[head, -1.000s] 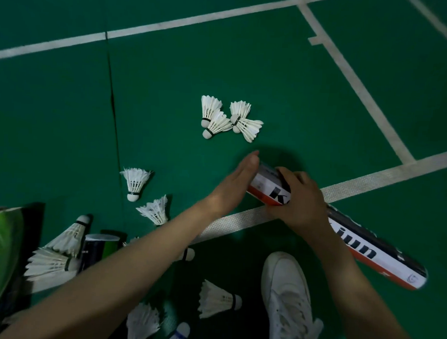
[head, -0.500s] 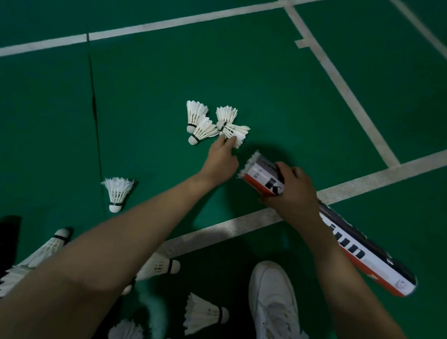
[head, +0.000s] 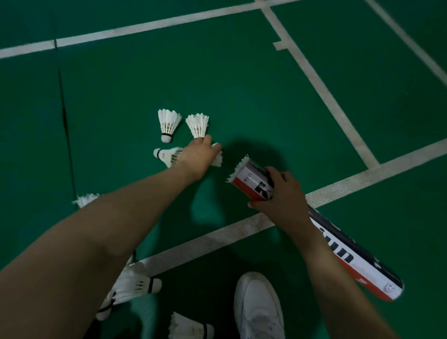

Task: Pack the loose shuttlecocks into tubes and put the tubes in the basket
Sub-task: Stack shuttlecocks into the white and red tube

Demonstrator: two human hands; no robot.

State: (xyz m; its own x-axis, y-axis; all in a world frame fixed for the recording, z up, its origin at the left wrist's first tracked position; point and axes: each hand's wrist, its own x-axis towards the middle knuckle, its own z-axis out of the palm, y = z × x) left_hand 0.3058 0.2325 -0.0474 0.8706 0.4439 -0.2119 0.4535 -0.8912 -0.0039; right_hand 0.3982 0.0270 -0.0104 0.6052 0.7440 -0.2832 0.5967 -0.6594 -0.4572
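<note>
While right hand grips shuttlecock tube near feather-filled mouth, left hand curls fingers over loose shuttlecock, feathers poking out.

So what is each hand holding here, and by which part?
The right hand grips the tube near its open end, where feathers stick out. The left hand lies over the shuttlecocks; whether it grips one cannot be told.

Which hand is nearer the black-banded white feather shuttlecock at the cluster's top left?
Left. The left hand rests just right of that shuttlecock; the right hand grips the red-and-white cardboard tube farther right.
</note>
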